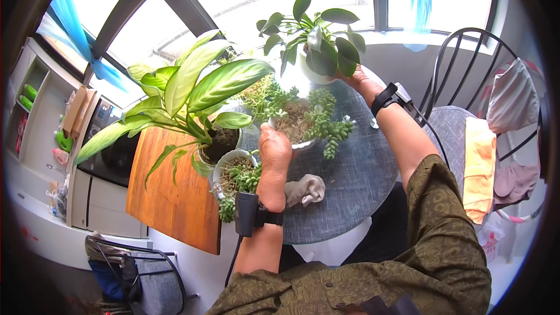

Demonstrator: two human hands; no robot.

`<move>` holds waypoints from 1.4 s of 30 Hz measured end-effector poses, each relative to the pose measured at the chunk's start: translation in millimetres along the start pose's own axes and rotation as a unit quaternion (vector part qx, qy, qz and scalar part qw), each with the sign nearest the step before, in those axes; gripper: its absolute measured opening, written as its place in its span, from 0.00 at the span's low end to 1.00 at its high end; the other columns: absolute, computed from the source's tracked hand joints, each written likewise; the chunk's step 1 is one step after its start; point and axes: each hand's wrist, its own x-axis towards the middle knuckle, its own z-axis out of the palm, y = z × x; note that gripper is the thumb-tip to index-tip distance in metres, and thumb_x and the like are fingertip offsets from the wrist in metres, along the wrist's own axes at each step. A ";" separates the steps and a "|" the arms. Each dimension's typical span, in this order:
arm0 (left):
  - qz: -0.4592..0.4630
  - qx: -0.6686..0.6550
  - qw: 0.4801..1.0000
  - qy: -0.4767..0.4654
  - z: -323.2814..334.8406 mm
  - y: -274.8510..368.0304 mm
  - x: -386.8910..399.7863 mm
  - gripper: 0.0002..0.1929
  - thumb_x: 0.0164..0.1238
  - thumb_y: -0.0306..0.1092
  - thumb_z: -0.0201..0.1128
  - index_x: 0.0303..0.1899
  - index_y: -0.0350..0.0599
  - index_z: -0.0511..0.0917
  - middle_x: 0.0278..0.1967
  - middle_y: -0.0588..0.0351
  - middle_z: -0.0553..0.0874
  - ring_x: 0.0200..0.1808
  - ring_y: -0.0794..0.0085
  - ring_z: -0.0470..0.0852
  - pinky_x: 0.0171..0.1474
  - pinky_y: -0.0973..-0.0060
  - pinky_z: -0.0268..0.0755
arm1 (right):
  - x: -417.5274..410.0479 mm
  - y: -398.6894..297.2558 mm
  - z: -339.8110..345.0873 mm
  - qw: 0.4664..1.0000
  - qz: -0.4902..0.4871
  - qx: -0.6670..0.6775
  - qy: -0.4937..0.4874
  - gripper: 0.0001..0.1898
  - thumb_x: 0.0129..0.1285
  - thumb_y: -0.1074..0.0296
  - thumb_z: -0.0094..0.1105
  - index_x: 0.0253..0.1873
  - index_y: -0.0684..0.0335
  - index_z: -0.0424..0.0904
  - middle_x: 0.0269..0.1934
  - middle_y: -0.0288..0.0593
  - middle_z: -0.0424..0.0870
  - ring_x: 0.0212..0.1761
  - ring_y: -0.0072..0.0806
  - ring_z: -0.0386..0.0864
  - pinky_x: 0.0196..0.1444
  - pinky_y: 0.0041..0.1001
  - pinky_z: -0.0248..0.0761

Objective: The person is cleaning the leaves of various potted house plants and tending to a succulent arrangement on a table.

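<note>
My left hand [274, 145] grips the near left rim of a white pot [303, 145] planted with a trailing succulent [324, 116], thumb on the edge. Further off, my right hand [356, 79] holds the lower right side of a white pot [314, 74]; leaves partly hide its fingers. A plant with dark oval leaves [323, 54] grows from that pot. Just left of my left wrist stands a smaller pot of succulents and pebbles [236, 170]. A crumpled grey cloth [306, 190] lies on the round table [350, 183], right of my left wrist.
A large variegated dieffenbachia [192, 96] in a pot leans over a wooden board [175, 192] at left. Finer-leaved greenery [258, 96] stands behind the succulent. A chair [450, 109] with an orange cloth [479, 168] is at right. Cables run from both wrist straps.
</note>
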 end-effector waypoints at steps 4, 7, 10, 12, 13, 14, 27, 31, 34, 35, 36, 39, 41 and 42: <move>0.008 0.005 1.000 -0.002 9.6 -6.0 5.9 0.12 0.61 0.23 0.45 0.46 0.28 0.66 0.31 0.38 0.79 0.17 0.55 0.82 0.14 0.65 0.78 | -0.9 -9.8 -2.8 0.999 0.045 0.018 -0.005 0.36 0.39 0.65 0.74 0.58 0.59 0.70 0.47 0.46 0.78 0.51 0.35 0.75 0.53 0.29 0.70; 0.000 0.031 1.000 -0.004 13.6 0.6 2.8 0.12 0.64 0.25 0.46 0.46 0.29 0.65 0.29 0.37 0.81 0.18 0.57 0.83 0.18 0.66 0.77 | -15.1 -13.9 -10.0 0.997 0.078 0.029 -0.007 0.33 0.42 0.67 0.72 0.58 0.60 0.70 0.46 0.45 0.78 0.51 0.34 0.75 0.52 0.29 0.70; -0.017 0.023 1.000 0.012 -0.2 3.0 -2.1 0.11 0.64 0.25 0.45 0.46 0.29 0.66 0.29 0.38 0.82 0.17 0.58 0.83 0.18 0.67 0.76 | -7.1 -40.9 -2.4 0.994 0.096 0.055 -0.019 0.31 0.45 0.69 0.69 0.58 0.60 0.71 0.46 0.44 0.79 0.51 0.32 0.75 0.51 0.28 0.71; -0.019 0.026 0.999 0.008 2.8 5.2 -0.3 0.12 0.64 0.25 0.45 0.46 0.29 0.66 0.29 0.38 0.82 0.17 0.59 0.83 0.18 0.67 0.76 | -15.3 -43.1 -11.6 0.991 0.119 0.060 -0.022 0.29 0.47 0.71 0.67 0.58 0.61 0.71 0.46 0.44 0.79 0.50 0.31 0.75 0.50 0.27 0.71; -0.021 0.029 0.999 0.004 5.6 5.9 0.5 0.12 0.64 0.26 0.46 0.46 0.29 0.66 0.28 0.38 0.82 0.17 0.59 0.83 0.18 0.67 0.76 | -25.4 -42.2 -19.1 0.989 0.132 0.061 -0.022 0.28 0.48 0.71 0.67 0.58 0.61 0.71 0.46 0.44 0.79 0.50 0.31 0.75 0.50 0.27 0.72; -0.021 0.028 0.999 -0.001 8.6 2.6 1.9 0.12 0.64 0.26 0.46 0.46 0.29 0.66 0.28 0.38 0.82 0.17 0.59 0.83 0.18 0.67 0.76 | -28.1 -43.0 -24.7 0.987 0.145 0.063 -0.022 0.28 0.49 0.72 0.66 0.58 0.61 0.71 0.46 0.43 0.79 0.50 0.30 0.75 0.49 0.27 0.72; 0.085 0.006 0.996 -0.007 15.6 -28.4 20.8 0.12 0.61 0.24 0.46 0.45 0.30 0.70 0.33 0.42 0.81 0.18 0.57 0.83 0.16 0.69 0.79 | -100.4 -54.4 -66.1 0.965 0.214 0.140 0.053 0.21 0.53 0.79 0.54 0.54 0.71 0.76 0.50 0.47 0.81 0.51 0.31 0.78 0.54 0.28 0.73; 0.054 -0.029 0.998 -0.021 14.3 -15.2 0.2 0.14 0.60 0.23 0.46 0.46 0.29 0.71 0.36 0.40 0.82 0.22 0.57 0.84 0.18 0.70 0.82 | -133.6 -83.5 -86.5 0.952 0.256 0.170 0.009 0.18 0.54 0.78 0.53 0.52 0.71 0.78 0.41 0.46 0.84 0.42 0.28 0.81 0.48 0.25 0.76; 0.036 -0.081 0.991 -0.097 17.0 -4.8 -10.3 0.15 0.60 0.24 0.45 0.47 0.28 0.70 0.36 0.42 0.82 0.24 0.59 0.85 0.20 0.70 0.82 | -164.0 -94.0 -103.0 0.931 0.272 0.242 0.012 0.16 0.56 0.78 0.51 0.49 0.70 0.79 0.38 0.44 0.84 0.40 0.26 0.81 0.44 0.26 0.78; 0.023 -0.109 0.986 -0.126 22.1 -2.2 -13.9 0.15 0.60 0.24 0.45 0.47 0.27 0.70 0.36 0.43 0.83 0.24 0.60 0.85 0.21 0.70 0.82 | -176.1 -98.3 -109.2 0.931 0.278 0.236 0.017 0.16 0.56 0.78 0.51 0.49 0.70 0.79 0.38 0.44 0.84 0.40 0.26 0.81 0.44 0.26 0.78; 0.038 -0.050 0.990 -0.123 17.0 -0.1 -17.8 0.15 0.60 0.25 0.46 0.47 0.27 0.70 0.35 0.44 0.83 0.24 0.62 0.85 0.22 0.72 0.82 | -182.5 -109.0 -110.0 0.938 0.255 0.233 0.024 0.15 0.56 0.79 0.50 0.49 0.71 0.79 0.38 0.44 0.84 0.40 0.26 0.81 0.44 0.27 0.79; 0.040 -0.132 0.980 -0.146 10.7 3.6 -29.2 0.15 0.60 0.26 0.46 0.46 0.29 0.71 0.35 0.44 0.83 0.23 0.64 0.84 0.23 0.74 0.80 | -202.0 -129.1 -115.7 0.937 0.256 0.238 0.017 0.14 0.58 0.81 0.48 0.48 0.70 0.79 0.40 0.44 0.83 0.44 0.28 0.82 0.46 0.27 0.78; 0.039 -0.137 0.979 -0.147 13.2 3.8 -33.9 0.14 0.60 0.26 0.47 0.46 0.29 0.71 0.35 0.45 0.83 0.24 0.64 0.84 0.23 0.74 0.80 | -218.5 -144.7 -120.8 0.928 0.277 0.245 0.053 0.13 0.59 0.80 0.48 0.47 0.70 0.79 0.39 0.44 0.84 0.43 0.28 0.83 0.45 0.27 0.78; 0.042 -0.140 0.979 -0.145 13.6 6.9 -37.1 0.14 0.60 0.27 0.48 0.46 0.29 0.71 0.35 0.45 0.83 0.24 0.65 0.84 0.24 0.74 0.80 | -225.8 -148.4 -122.5 0.927 0.259 0.264 0.059 0.12 0.60 0.79 0.47 0.46 0.69 0.79 0.38 0.43 0.84 0.41 0.27 0.83 0.44 0.27 0.79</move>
